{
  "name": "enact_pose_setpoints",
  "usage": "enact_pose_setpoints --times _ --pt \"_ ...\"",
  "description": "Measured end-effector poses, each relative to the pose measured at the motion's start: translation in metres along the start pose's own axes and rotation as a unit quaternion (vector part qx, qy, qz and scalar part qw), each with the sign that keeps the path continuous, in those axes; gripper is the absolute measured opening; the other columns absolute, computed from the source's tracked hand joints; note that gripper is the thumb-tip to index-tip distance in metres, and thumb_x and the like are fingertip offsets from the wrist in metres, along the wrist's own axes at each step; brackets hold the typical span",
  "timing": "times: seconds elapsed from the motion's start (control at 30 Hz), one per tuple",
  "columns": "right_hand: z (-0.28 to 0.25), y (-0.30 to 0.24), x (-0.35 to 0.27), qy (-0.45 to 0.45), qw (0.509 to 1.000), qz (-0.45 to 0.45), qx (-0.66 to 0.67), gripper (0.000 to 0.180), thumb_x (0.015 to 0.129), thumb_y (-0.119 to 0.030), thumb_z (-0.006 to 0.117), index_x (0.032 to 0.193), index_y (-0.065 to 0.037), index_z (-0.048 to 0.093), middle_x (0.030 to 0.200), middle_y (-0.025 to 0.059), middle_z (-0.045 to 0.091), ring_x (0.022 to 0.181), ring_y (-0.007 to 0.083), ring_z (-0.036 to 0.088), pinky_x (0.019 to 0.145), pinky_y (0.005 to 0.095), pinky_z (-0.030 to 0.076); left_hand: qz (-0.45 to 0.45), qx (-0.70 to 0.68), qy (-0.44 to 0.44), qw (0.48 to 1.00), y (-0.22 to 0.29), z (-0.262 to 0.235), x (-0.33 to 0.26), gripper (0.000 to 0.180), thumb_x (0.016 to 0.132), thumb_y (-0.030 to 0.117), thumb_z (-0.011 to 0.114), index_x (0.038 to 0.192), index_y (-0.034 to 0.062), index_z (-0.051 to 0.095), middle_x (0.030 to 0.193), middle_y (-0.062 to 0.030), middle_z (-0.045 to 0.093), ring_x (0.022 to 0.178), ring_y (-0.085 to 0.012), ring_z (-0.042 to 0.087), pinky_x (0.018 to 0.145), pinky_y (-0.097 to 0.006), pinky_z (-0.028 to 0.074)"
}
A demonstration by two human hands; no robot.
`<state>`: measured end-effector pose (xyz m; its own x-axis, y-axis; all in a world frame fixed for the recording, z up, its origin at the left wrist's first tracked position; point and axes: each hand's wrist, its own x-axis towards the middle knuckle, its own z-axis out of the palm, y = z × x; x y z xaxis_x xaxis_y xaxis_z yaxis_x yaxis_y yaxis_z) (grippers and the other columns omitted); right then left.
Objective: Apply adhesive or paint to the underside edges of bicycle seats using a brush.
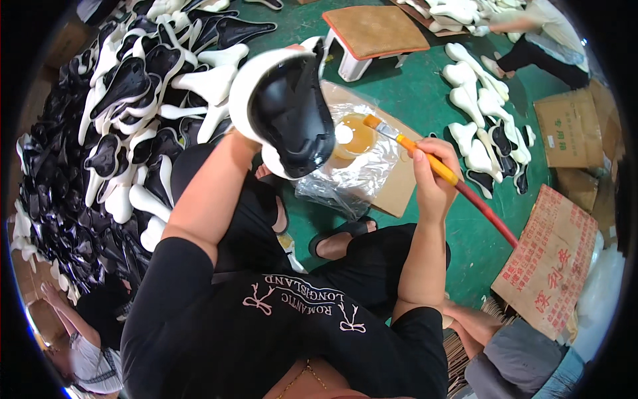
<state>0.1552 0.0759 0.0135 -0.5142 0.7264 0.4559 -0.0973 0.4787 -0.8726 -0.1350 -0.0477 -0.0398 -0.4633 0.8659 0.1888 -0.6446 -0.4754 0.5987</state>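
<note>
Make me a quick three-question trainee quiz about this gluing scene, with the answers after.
1. True or false: the right hand holds a brush.
2. What does the left hand hold up? A) black-and-white saddle part B) stool C) cardboard box
3. Where is the brush tip: over the amber glue dish, or touching the saddle part?

Key: 1 true; 2 A; 3 over the dish.

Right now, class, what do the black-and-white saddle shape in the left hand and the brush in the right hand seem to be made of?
The black-and-white saddle shape: probably glossy moulded plastic, judging by highlights on the black, with a matte white, perhaps foam, layer around it. The orange-handled brush: pale bristles, shiny metal band, and a smooth handle, painted wood or plastic; which one is unclear.
</note>
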Motion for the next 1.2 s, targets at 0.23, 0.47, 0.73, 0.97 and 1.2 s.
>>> enact_pose_setpoints --times 0.23,0.47,0.73,0.97,1.2 --pt "0.001 0.04 -0.005 -0.054 0.987 0.105 -0.113 0.014 0.085 -0.009 0.07 0.096 -0.001 0.066 0.092 0.0075 0.066 0.082 0.0151 0.065 0.071 0.0264 0.051 0.174 0.751 -0.055 0.635 0.067 0.0 0.017 0.057 0.068 0.02 0.075 0.12 0.0025 0.059 0.121 -0.0181 0.058 0.114 -0.0359 0.054 0.099 -0.041 0.042" --pt "0.022 0.056 -0.01 -0.099 0.98 0.083 -0.15 0.012 0.086 -0.011 0.069 0.094 -0.003 0.065 0.087 0.0032 0.065 0.077 0.0107 0.061 0.067 0.0252 0.048 0.204 0.86 -0.016 0.468 0.075 -0.001 0.002 0.054 0.061 0.015 0.064 0.115 0.0083 0.064 0.112 -0.0115 0.06 0.107 -0.0329 0.054 0.094 -0.041 0.042" --pt "0.001 0.022 0.006 0.032 0.986 0.144 0.081 0.012 0.087 0.001 0.066 0.098 0.0 0.062 0.094 0.0063 0.063 0.085 0.0114 0.061 0.073 0.0252 0.05 0.228 0.879 -0.053 0.416 0.056 0.022 -0.007 0.047 0.059 0.008 0.062 0.106 0.0072 0.065 0.102 -0.01 0.058 0.103 -0.0314 0.054 0.092 -0.041 0.043" --pt "0.032 0.001 0.005 -0.089 0.994 0.055 0.046 0.011 0.088 0.003 0.065 0.099 0.001 0.063 0.104 0.0101 0.061 0.09 0.0161 0.063 0.08 0.0262 0.051 0.243 0.856 -0.086 0.447 0.025 0.052 -0.006 0.043 0.058 0.009 0.064 0.102 0.0058 0.064 0.099 -0.0096 0.057 0.1 -0.0296 0.054 0.091 -0.039 0.042" --pt "0.007 -0.011 0.018 0.018 0.999 0.001 -0.041 0.009 0.082 0.003 0.067 0.09 -0.001 0.065 0.093 0.0096 0.064 0.084 0.0167 0.061 0.076 0.0286 0.05 0.227 0.863 -0.061 0.448 0.031 0.051 -0.007 0.044 0.057 0.008 0.064 0.102 0.0054 0.063 0.1 -0.0097 0.057 0.1 -0.0294 0.054 0.09 -0.039 0.042"
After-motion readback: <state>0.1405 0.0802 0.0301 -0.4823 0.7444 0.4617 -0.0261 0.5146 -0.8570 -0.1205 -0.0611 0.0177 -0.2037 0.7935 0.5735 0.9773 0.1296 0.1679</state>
